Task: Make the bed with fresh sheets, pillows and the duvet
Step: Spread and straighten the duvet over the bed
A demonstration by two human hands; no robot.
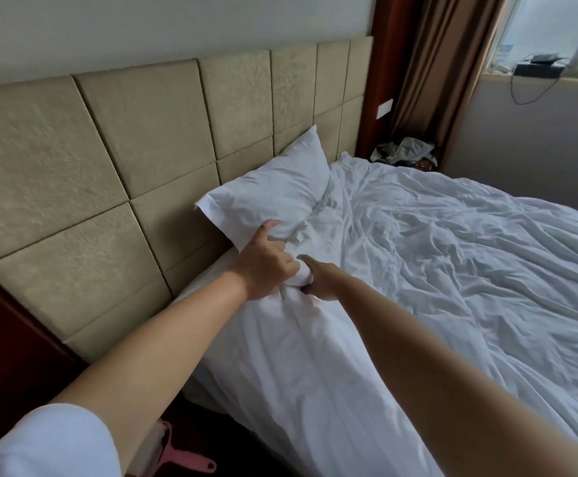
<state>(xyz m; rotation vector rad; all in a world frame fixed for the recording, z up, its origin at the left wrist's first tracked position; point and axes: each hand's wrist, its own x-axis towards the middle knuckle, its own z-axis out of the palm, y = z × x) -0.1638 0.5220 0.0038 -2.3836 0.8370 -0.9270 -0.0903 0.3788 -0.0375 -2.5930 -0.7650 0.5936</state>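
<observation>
A white, wrinkled duvet covers the bed. One white pillow leans against the padded beige headboard at the near side. My left hand grips a bunched fold of the duvet's top edge, its thumb reaching up to the pillow's lower edge. My right hand grips the same bunched white fabric just to the right, fingers curled round it. Both arms stretch out from the bed's near side. A strip of white sheet shows between duvet and headboard.
A dark wooden panel stands at the left. A pink tool lies on the dark floor below the bed. Crumpled cloth sits on a nightstand beyond the bed. Brown curtains and a windowsill with a dark box lie at the far right.
</observation>
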